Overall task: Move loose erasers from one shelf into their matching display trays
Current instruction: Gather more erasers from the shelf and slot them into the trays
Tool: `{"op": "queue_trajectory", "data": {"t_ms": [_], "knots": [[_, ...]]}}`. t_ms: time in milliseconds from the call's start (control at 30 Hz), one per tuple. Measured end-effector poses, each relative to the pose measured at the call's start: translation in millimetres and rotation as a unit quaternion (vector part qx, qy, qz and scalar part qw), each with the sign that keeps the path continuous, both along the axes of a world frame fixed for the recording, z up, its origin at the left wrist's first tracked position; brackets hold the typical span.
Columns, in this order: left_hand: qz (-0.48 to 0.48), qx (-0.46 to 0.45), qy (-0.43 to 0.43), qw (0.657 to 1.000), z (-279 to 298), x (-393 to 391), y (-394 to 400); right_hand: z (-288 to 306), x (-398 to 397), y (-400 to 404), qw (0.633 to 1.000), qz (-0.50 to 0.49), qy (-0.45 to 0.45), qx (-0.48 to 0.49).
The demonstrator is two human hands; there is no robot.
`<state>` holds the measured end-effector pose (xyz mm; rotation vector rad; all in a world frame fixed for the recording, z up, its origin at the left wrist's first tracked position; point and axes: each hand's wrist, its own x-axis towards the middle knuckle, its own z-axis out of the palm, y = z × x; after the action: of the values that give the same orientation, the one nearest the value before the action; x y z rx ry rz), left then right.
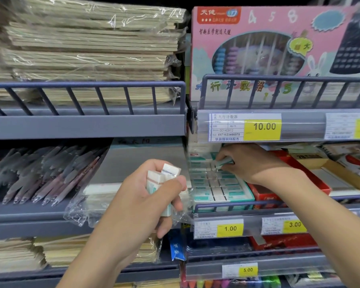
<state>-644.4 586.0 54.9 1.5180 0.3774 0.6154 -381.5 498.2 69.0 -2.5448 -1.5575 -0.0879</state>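
My left hand [148, 194] is in front of the middle shelf and grips a small bunch of white erasers with teal sleeves [164, 173]. To its right, the teal display tray [248, 196] holds rows of the same erasers [218, 181] on the right-hand shelf. My right hand [249, 163] reaches under the upper shelf's price strip and pinches one eraser [223, 162] over the back rows of the tray. Whether that eraser touches the row below is unclear.
Crumpled clear plastic wrap [85, 210] lies on the left shelf beside bundled pens [42, 175]. A red box [266, 196] sits right of the tray. Shelf rails [237, 204] and price strips [245, 126] run along the front. Wrapped notebooks [87, 44] and a pink abacus box [258, 50] fill the top shelf.
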Motion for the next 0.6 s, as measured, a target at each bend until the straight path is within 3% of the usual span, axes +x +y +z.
{"op": "queue_trajectory", "data": {"t_ms": [233,500,600], "knots": [[-0.002,0.015,-0.012,1.000,1.2,2.0,-1.9,-6.8,9.7,1.3,0.998,0.019,0.045,0.038],[0.018,-0.024,-0.004,1.000,0.8,9.1,-3.8,-0.2,7.4,2.4,0.999,0.038,0.031,-0.018],[0.007,-0.023,0.000,1.000,1.7,9.5,-3.7,2.0,-4.3,-1.9,0.999,0.037,0.025,0.017]]}}
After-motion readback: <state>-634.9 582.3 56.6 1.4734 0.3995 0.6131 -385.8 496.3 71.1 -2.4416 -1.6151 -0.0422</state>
